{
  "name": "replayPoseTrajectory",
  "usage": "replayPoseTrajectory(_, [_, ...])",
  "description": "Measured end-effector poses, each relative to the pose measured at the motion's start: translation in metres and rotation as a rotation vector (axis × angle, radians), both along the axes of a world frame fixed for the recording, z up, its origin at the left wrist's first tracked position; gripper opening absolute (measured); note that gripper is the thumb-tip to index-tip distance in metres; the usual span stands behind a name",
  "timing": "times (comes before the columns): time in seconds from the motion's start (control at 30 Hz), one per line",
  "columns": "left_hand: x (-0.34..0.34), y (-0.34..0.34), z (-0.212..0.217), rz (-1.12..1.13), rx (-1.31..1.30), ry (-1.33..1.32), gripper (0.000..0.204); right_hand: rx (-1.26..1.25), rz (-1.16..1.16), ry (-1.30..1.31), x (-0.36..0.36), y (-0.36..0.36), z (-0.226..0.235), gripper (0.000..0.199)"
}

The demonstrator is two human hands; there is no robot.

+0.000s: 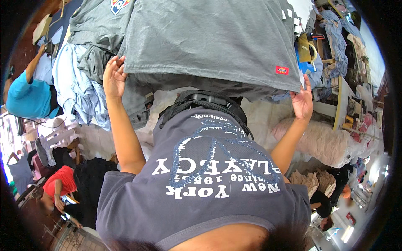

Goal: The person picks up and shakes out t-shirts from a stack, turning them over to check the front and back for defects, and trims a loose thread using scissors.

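A grey T-shirt [201, 39] is spread out in front of me, its hem toward my body and a small red label [282, 70] near the hem's right end. My left hand [114, 77] is closed on the hem's left corner, thumb and fingers at the cloth's edge. At the right corner my right hand [302, 100] pinches the hem, beside a narrow white strip [301, 78]. Both forearms reach forward, and the hem runs nearly straight between the hands. More dark grey cloth [167, 81] hangs under the shirt. Its upper part runs out of the picture.
Another grey garment with a printed badge [94, 21] lies at the left, above bunched light blue clothes [77, 79]. A yellow-handled tool [313, 52] is right of the shirt. Pale cloth bundles [314, 140] sit lower right. People work nearby, one in a blue top [29, 96].
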State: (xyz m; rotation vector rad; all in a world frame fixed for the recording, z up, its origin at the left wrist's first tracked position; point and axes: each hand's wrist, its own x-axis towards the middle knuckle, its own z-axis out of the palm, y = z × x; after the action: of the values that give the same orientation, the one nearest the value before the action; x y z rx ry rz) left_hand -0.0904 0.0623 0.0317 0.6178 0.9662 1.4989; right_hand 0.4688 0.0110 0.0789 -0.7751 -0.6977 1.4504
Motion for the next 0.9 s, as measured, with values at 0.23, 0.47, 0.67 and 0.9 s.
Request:
replayPoseTrajectory(0.23, [0.008, 0.043, 0.04, -0.095, -0.11, 0.296, 0.031, -0.182, -0.006, -0.296, 0.016, 0.054, 0.017, 0.042])
replayPoseTrajectory(0.47, [0.017, 0.088, 0.05, -0.172, -0.114, 0.428, 0.032, -0.177, 0.054, -0.391, 0.016, 0.102, 0.016, 0.038])
replayPoseTrajectory(0.67, [0.017, 0.153, 0.041, -0.164, -0.018, 0.499, 0.032, -0.15, 0.062, -0.427, 0.018, 0.154, 0.014, 0.035])
replayPoseTrajectory(0.9, [0.01, 0.23, 0.03, -0.101, -0.029, 0.835, 0.062, -0.29, 0.312, -0.48, -0.002, 0.201, 0.02, 0.029])
